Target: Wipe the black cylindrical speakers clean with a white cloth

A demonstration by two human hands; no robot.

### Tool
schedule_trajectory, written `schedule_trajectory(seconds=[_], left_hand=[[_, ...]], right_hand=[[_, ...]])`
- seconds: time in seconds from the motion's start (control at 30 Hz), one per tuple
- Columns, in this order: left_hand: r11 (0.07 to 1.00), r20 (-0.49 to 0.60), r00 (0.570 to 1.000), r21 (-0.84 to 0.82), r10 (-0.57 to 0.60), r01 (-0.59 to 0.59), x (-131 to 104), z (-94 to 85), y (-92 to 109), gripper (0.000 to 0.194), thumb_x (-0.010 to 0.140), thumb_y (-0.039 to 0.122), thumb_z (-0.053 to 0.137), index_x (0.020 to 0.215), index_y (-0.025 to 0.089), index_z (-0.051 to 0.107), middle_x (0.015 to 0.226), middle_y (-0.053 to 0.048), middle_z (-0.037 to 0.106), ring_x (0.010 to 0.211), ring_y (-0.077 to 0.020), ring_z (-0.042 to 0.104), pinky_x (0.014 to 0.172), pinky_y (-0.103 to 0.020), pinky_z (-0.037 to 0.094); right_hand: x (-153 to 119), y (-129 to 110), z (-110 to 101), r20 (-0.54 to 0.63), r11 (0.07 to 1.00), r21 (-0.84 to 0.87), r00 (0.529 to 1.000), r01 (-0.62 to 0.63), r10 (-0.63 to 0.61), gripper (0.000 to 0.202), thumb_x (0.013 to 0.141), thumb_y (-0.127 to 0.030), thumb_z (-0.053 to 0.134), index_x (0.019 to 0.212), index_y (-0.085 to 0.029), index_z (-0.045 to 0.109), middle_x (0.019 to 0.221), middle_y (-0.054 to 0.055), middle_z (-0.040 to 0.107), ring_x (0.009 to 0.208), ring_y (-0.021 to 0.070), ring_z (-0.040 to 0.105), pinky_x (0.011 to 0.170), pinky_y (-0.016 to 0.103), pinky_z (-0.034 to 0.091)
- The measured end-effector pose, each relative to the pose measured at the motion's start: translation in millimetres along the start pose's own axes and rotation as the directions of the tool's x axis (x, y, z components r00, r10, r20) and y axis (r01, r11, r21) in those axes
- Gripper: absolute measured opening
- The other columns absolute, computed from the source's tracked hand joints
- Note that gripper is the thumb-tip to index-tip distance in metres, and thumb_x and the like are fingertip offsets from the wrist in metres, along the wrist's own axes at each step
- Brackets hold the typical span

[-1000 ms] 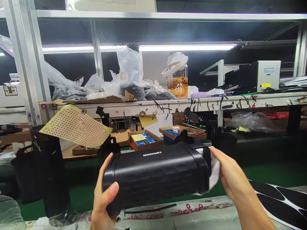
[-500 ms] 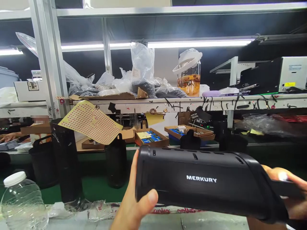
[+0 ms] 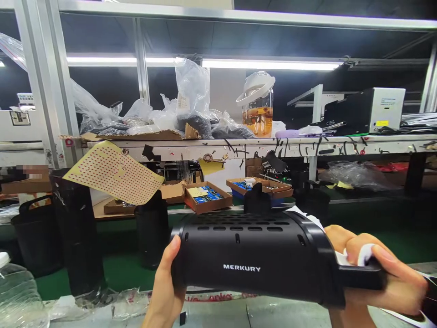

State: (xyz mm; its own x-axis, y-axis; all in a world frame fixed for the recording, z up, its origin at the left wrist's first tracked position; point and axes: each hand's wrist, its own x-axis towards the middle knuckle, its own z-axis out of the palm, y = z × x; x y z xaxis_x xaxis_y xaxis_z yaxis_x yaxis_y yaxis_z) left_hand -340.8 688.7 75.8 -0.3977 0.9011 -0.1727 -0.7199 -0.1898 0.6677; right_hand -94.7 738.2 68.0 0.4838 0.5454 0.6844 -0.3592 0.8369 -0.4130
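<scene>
A black cylindrical casing [image 3: 252,255] with a loop handle [image 3: 362,275] at its right end lies sideways between my hands. White MERKURY lettering faces me, and rows of slots run along its upper side. My left hand [image 3: 167,269] is closed round the casing's left end, thumb in front and the other fingers hidden. At the handle end, my right hand [image 3: 385,264] is closed with a white cloth [image 3: 358,255] between its fingers. The cloth also shows behind the casing's upper right edge. Part of the right hand is hidden behind the handle.
Similar upright black casings [image 3: 150,232] stand on the green surface [image 3: 124,269]. Behind are open cardboard boxes [image 3: 218,202] of blue parts. A dotted yellow sticker sheet [image 3: 116,173] hangs from the shelf edge [image 3: 191,148]. A clear bottle [image 3: 20,291] is at the lower left.
The casing has shifted left and rolled, so its slotted upper side shows more. The white cloth in my right hand has come into sight. The whole scene has slid left in view.
</scene>
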Motion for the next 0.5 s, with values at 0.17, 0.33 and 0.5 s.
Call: schedule_trajectory(seconds=[0.17,0.33,0.5], left_hand=[[0.993,-0.018,0.997,-0.093,0.072,-0.074,-1,-1.9,4,0.017,0.087,0.02,0.057,0.076,0.018,0.071,0.067,0.004,0.073,0.056,-0.008,0.067,0.072,-0.014,0.057],[0.983,0.075,0.983,-0.077,0.17,-0.164,6,-12.2,2,0.036,0.077,0.031,0.068,0.112,0.024,0.069,0.074,0.004,0.075,0.072,-0.0172,0.072,0.086,-0.027,0.057],[0.982,0.07,0.983,-0.09,0.172,-0.165,8,-12.2,3,0.042,0.073,0.032,0.072,0.114,0.025,0.069,0.077,0.004,0.075,0.072,-0.0177,0.072,0.085,-0.027,0.057]], right_hand=[[0,5,15,-0.022,1.0,0.0,1.0,-0.011,0.011,0.033,0.069,-0.039,0.05,0.043,-0.02,0.042,0.042,0.001,0.032,0.044,0.0145,0.032,0.043,0.029,0.028],[2,3,23,-0.037,1.0,-0.025,0.999,-0.013,0.013,0.031,0.07,-0.037,0.051,0.046,-0.019,0.045,0.046,0.002,0.039,0.048,0.0159,0.039,0.047,0.029,0.031],[3,3,24,-0.005,0.996,-0.068,0.999,-0.049,0.049,0.031,0.071,-0.039,0.051,0.048,-0.019,0.047,0.048,0.003,0.042,0.052,0.0155,0.042,0.051,0.027,0.034]])
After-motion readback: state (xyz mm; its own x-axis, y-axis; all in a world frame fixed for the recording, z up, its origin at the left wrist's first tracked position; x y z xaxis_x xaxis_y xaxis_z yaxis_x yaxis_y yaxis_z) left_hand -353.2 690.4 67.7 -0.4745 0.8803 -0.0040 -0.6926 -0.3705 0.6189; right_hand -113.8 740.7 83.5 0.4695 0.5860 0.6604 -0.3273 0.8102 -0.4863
